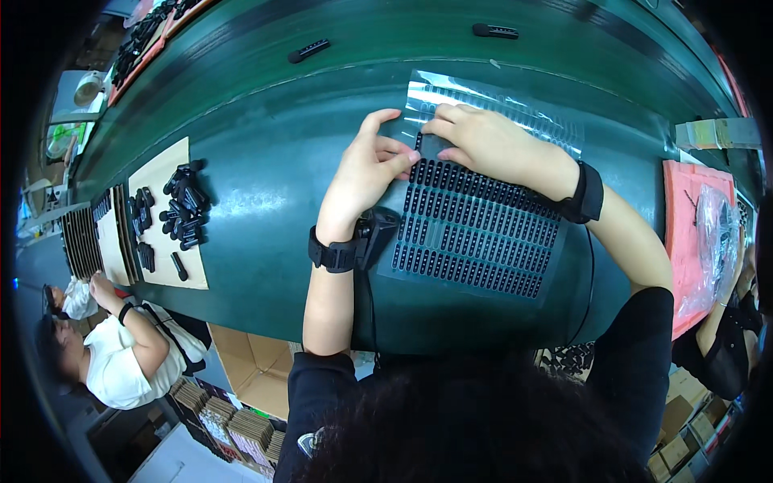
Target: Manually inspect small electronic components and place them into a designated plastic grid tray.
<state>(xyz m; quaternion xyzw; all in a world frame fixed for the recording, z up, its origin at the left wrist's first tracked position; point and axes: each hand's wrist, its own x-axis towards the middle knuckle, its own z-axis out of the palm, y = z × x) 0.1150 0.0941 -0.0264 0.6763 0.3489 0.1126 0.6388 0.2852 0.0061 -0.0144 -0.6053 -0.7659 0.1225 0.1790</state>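
A clear plastic sheet with rows of small black oblong stickers lies on the green conveyor belt. My left hand pinches the sheet's upper left edge with thumb and fingers. My right hand rests on the sheet's upper part, fingertips meeting the left hand's at a small dark piece. Both wrists wear black straps. A small black device sits under my left wrist.
A cardboard sheet with a pile of black clips lies at the left. Two black parts ride the far belt. A pink tray with a clear bag stands right. A person in white sits lower left; cardboard boxes stand below.
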